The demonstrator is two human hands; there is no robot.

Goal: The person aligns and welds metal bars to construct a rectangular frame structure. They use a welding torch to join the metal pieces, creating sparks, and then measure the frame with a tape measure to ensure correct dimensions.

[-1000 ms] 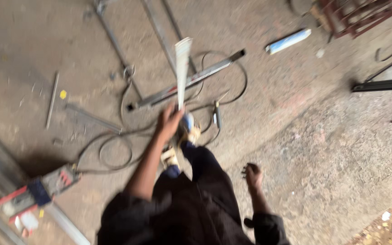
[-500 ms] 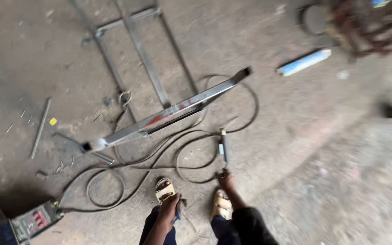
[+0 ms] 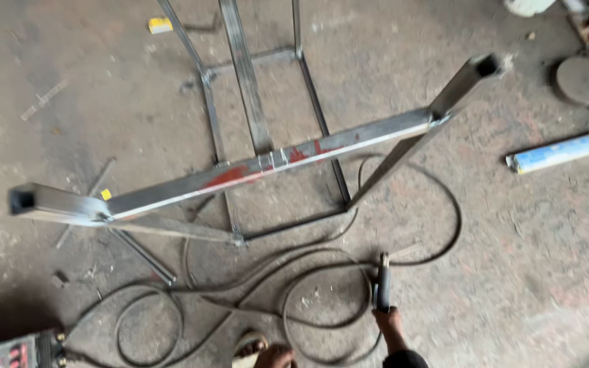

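Welding electrode holder on the concrete floor, low and a little right of centre, handle end gripped in the right hand, tip pointing away toward the frame. Left hand at the bottom edge, mostly cut off; grip impossible to tell. Sandalled foot just beside it. Black cable looping in coils across the floor around the holder, running left to a welding machine in the bottom-left corner. Beyond the coils, a square-tube steel frame lying across the floor over a thinner rod frame. Well to the right, a pale blue-and-white tube; near it, a round disc.
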